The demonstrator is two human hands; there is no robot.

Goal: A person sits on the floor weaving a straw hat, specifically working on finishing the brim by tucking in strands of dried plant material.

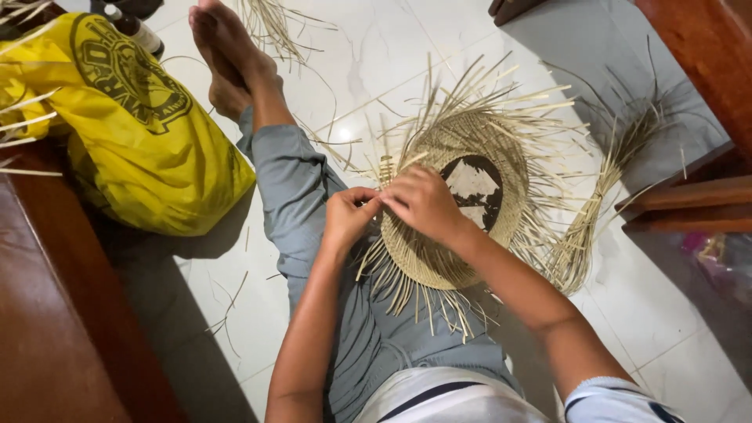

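Observation:
A round woven straw piece (501, 168) with a dark hole in its middle and loose strands sticking out all round rests on my lap. My left hand (347, 215) pinches thin straw strands at its near left edge. My right hand (423, 204) lies on the woven rim right beside it, fingers curled on the same strands. The two hands touch at the fingertips.
A yellow printed bag (133, 129) lies on the left by a dark wooden bench (55, 313). A bundle of loose straw (595, 211) lies on the white tiled floor at the right, next to wooden furniture (689, 196). My bare feet (227, 55) stretch ahead.

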